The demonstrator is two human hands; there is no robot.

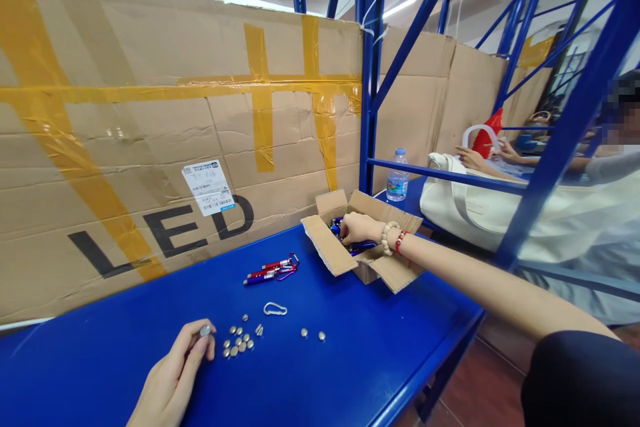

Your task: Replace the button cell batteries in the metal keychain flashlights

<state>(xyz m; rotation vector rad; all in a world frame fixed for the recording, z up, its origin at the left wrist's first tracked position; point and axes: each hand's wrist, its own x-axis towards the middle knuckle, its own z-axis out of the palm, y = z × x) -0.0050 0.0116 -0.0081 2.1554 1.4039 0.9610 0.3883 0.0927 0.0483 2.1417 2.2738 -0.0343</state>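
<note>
My left hand rests near the front of the blue table, thumb and fingers closed on a silver button cell. Just right of it lies a cluster of similar button cells, with two more farther right. A silver carabiner clip lies behind the cluster. Three pen-shaped keychain flashlights, red and purple with carabiners, lie side by side farther back. My right hand reaches into an open cardboard box among blue flashlights; its fingers are curled together, their tips partly hidden.
A tall cardboard wall with tape stands behind the blue table. Blue rack posts rise beside the box. Beyond are a water bottle, a white bag and a person's hands at the right.
</note>
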